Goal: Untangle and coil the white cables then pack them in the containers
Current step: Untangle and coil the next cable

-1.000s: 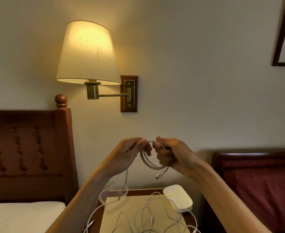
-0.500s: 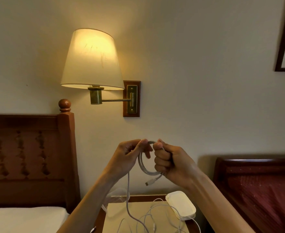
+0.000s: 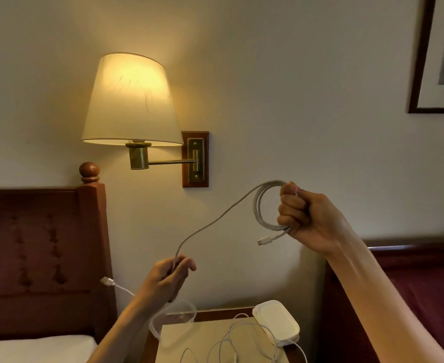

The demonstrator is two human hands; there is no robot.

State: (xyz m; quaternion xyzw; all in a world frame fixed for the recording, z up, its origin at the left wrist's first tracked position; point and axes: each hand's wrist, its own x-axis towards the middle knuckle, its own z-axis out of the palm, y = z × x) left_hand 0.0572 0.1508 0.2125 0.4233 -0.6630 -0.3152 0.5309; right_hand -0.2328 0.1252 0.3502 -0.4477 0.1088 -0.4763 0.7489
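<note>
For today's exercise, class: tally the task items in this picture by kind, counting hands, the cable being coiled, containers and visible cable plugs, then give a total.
Hands: 2, left hand and right hand
Cable being coiled: 1
Containers: 2, clear container and lidded white container
Visible cable plugs: 2, one below the coil, one left of the left hand
Total: 7
The loose cables on the nightstand overlap too much to count.

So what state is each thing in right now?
Lamp: lit.
Held cable: partly coiled, tail uncoiled.
Right hand: grips the coil.
Left hand: pinches the tail.
Clear container: open.
White container: lid on.
Table cables: loose, uncoiled.
</note>
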